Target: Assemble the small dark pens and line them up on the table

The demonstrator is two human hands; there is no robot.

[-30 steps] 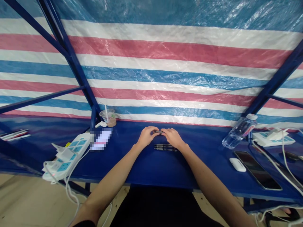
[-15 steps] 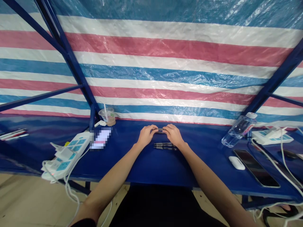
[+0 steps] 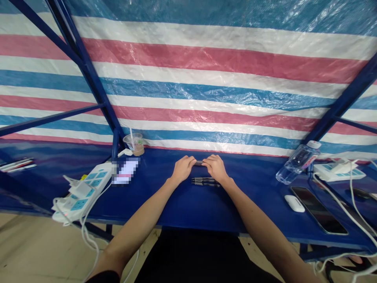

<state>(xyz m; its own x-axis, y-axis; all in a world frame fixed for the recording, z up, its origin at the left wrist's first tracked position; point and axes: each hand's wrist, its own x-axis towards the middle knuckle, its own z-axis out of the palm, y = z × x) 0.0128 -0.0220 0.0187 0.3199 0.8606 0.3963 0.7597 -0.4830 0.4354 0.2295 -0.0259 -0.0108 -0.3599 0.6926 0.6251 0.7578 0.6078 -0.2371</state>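
Between my two hands a dark pen [image 3: 199,163] is held sideways, low over the blue table [image 3: 188,208]. My left hand [image 3: 183,168] is closed on its left end, and my right hand [image 3: 216,167] is closed on its right end. Fingers cover both ends, so only the middle shows. Just nearer to me lie a few black pens [image 3: 204,181] side by side on the tabletop. My right wrist hides part of their right ends.
On the left are a white power strip [image 3: 88,192] with plugs and cables, a blurred-out phone [image 3: 126,171] and a plastic cup [image 3: 136,144] with a straw. To the right stand a water bottle [image 3: 299,163], a white earbud case [image 3: 294,203] and a black phone [image 3: 319,210].
My fingers have shifted slightly on the pen, and more of its middle shows now. The other pens lie where they were. The view has tilted very slightly.
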